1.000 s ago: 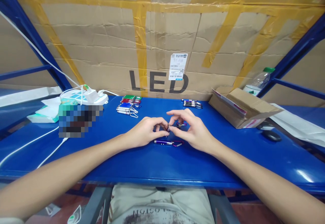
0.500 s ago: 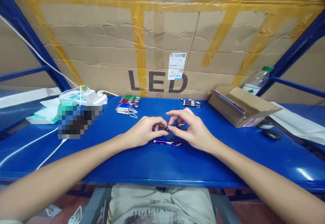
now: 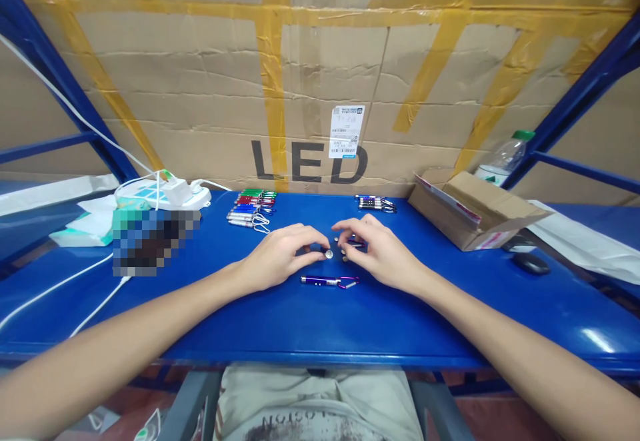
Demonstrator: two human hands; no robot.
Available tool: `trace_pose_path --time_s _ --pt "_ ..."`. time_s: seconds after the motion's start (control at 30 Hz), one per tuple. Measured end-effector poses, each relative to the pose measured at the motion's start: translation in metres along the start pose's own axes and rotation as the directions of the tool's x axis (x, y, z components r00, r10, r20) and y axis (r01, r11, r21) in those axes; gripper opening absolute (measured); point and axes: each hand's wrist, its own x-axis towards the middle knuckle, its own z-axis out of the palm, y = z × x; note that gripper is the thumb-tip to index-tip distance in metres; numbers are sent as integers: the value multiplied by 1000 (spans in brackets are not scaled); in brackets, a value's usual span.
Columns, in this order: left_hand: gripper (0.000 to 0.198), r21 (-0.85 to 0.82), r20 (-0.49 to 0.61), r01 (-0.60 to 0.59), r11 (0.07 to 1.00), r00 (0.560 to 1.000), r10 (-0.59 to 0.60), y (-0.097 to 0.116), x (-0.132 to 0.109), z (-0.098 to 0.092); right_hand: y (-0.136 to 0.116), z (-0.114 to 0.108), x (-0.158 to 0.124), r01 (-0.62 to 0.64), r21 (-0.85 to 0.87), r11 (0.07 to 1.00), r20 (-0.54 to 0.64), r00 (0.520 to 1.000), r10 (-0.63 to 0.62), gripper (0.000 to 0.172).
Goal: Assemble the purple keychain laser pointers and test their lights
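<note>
just beyond the purple penlight [image 3: 319, 281], the left hand [image 3: 280, 253] pinches a small, round silver-ended piece [image 3: 329, 254]. the right hand [image 3: 384, 253] curls beyond the penlight's right end; its grip cannot be told. the piece seems light, rigid, slippery, best pinched around its sides.

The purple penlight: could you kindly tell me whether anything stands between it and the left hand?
Nothing visible does: only table shows between the left hand and the purple penlight. The small silver piece is at the hand's fingertips, not in that gap.
</note>
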Motion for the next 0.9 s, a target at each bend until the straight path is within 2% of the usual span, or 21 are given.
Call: trace_pose_path --time_s 0.17,0.3,0.4,0.77,0.9 --pt "18 -21 -2 100 995 995 -100 2 2 -1 2 -4 1 0 -35 999 176 984 6 37" --pt "20 -165 40 251 954 968 -248 3 3 1 2 -8 0 17 -55 998 213 977 -5 48" --pt "22 -241 79 313 919 950 -303 2 4 2 5 -11 0 10 -78 997 224 975 8 50" --pt "23 -248 88 333 910 943 -321 0 4 3 6 -8 0 11 -76 997 238 971 7 47" --pt "24 -242 89 325 914 946 -312 0 4 3 5 -7 2 -13 41 999 179 984 5 45"
